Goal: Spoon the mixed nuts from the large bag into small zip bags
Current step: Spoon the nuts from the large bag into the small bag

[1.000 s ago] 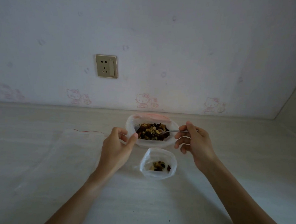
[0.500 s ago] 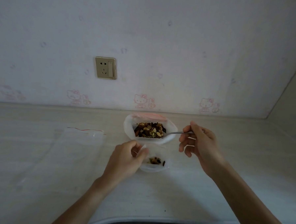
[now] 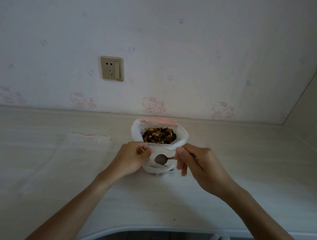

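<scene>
Two bags: large bag (image 3: pixel 159 136) holds mixed nuts (image 3: pixel 159 135); left hand (image 3: pixel 133 158) pinches small zip bag (image 3: pixel 158 168), right hand (image 3: pixel 196 162) grips spoon (image 3: pixel 161 159) inside.

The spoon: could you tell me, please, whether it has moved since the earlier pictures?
Yes. The spoon has come toward the person, from the large bag of nuts to the small zip bag in front of it; the right hand holds it.

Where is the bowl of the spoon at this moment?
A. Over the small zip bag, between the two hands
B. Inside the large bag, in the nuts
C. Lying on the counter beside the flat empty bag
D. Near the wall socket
A: the spoon, pinched by the right hand, has its bowl over the small zip bag that the left hand holds, in front of the large bag.
</scene>
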Demonstrator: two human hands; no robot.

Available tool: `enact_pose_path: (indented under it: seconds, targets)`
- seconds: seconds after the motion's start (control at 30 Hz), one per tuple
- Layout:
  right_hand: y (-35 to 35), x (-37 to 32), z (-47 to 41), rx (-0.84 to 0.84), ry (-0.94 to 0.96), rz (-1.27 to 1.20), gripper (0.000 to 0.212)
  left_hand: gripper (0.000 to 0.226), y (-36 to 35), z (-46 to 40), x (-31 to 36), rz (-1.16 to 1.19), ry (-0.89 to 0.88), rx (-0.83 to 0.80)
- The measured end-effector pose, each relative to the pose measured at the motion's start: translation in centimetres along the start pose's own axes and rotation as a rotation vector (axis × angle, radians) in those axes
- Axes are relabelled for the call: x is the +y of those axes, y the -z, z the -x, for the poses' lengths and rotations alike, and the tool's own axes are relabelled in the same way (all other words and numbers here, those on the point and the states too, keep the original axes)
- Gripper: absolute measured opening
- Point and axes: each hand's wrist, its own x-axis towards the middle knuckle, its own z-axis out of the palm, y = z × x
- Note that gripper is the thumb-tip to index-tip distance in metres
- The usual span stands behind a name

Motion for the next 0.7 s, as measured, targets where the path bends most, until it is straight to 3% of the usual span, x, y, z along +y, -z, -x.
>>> enact_pose_path:
  seconds: [0.1, 0.17, 0.27, 0.47, 0.7]
  targets:
    - [0.0, -0.2, -0.2, -0.027, 0.086, 0.123, 0.055, 0.032, 0.0, -0.2, -0.1, -0.031, -0.007, 0.031]
    - [-0.1, 0.1, -0.5, -0.016, 0.081, 0.070, 0.050, 0.033, -0.1, -0.2, -0.1, -0.053, -0.006, 0.047]
    - [-0.2, 0.6, -1.1, 0.079, -0.020, -0.156, 0.041, 0.035, 0.0, 0.1, 0.0, -0.032, 0.023, 0.050]
    - [0.1, 2.0, -2.6, 0.294, -0.293, -0.649, 0.042, 0.027, 0.7, 1.2, 0.2, 0.089, 0.039, 0.023]
    - [-0.5, 3.7, -6.1, 0.376, -0.445, -0.637, 0.044, 0.039, 1.7, 0.0, -0.5, 0.100, 0.131, 0.186]
